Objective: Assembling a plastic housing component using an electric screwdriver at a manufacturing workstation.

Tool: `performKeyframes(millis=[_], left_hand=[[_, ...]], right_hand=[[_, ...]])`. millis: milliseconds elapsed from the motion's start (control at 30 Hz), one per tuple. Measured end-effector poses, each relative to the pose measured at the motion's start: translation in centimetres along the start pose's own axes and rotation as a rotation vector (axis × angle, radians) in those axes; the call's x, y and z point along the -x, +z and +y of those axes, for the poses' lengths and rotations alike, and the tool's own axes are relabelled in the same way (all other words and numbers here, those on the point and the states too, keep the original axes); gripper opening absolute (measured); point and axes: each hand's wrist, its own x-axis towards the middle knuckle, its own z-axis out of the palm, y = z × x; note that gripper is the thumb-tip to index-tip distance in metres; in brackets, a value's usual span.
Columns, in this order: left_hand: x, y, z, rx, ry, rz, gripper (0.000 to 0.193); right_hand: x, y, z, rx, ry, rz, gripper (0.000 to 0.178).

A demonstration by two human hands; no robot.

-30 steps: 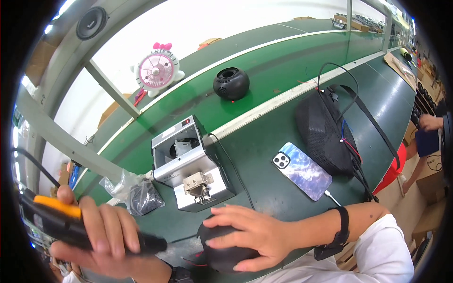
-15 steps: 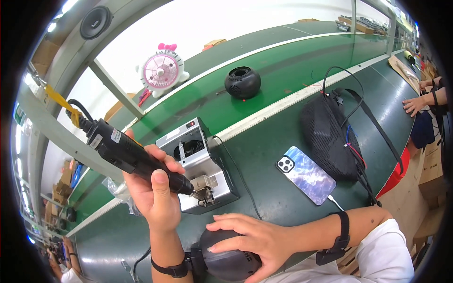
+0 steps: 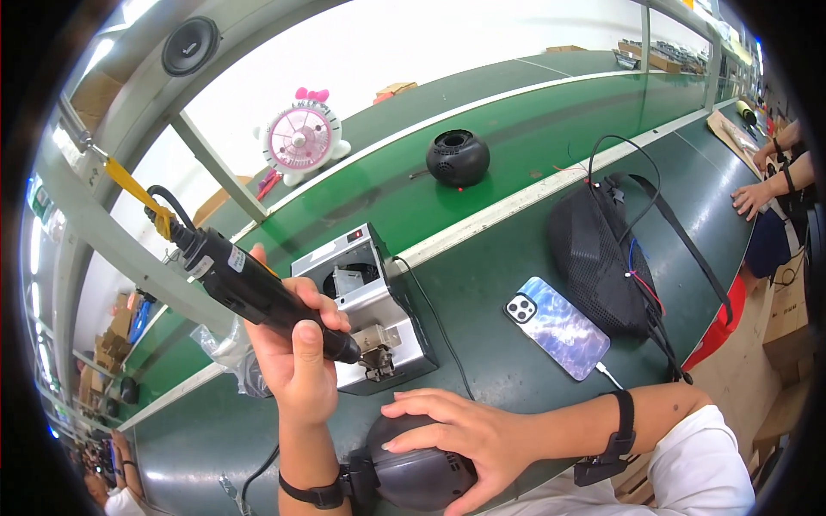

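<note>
My left hand (image 3: 297, 365) is closed round a black electric screwdriver (image 3: 254, 288), which slants down to the right and hangs at its upper end from a yellow strap (image 3: 138, 196). The driver's tip meets the metal outlet of a silver-and-black screw feeder (image 3: 403, 331); whether a screw sits on the bit is too small to tell. On a dark, rounded plastic housing (image 3: 422, 482), close to my body, my right hand (image 3: 477, 439) rests with fingers spread over the top and thumb at the near side, gripping it. The housing's underside is hidden.
A phone (image 3: 559, 328) with a marbled case lies right of the feeder, beside a black mesh bag (image 3: 594, 258) with cables. Beyond, a black round device (image 3: 458, 157) stands on the green belt (image 3: 533, 159). A pink-and-white fan (image 3: 299, 138) is behind. Another person's hands (image 3: 757, 198) are far right.
The whole view has shifted slightly. Both hands keep their holds, and the screwdriver's tip stays at the feeder's outlet. A bracket inside the feeder looks slightly changed in position.
</note>
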Motion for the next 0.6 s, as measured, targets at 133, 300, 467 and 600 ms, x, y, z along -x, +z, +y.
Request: performKeyframes(millis=[133, 300, 467, 600], left_hand=[[0.12, -0.1, 0.09, -0.004, 0.003, -0.015, 0.083], [0.05, -0.16, 0.19, 0.008, 0.001, -0.017, 0.081], [-0.05, -0.19, 0.33, 0.017, -0.004, -0.005, 0.079], [0.56, -0.27, 0.06, 0.019, -0.081, -0.067, 0.078]], right_hand=[[-0.28, -0.39, -0.37, 0.013, 0.019, -0.044, 0.09], [-0.24, -0.42, -0.37, 0.007, 0.036, -0.05, 0.09], [-0.27, 0.11, -0.03, 0.002, -0.034, -0.052, 0.089], [-0.38, -0.27, -0.41, 0.0, -0.006, -0.085, 0.09]])
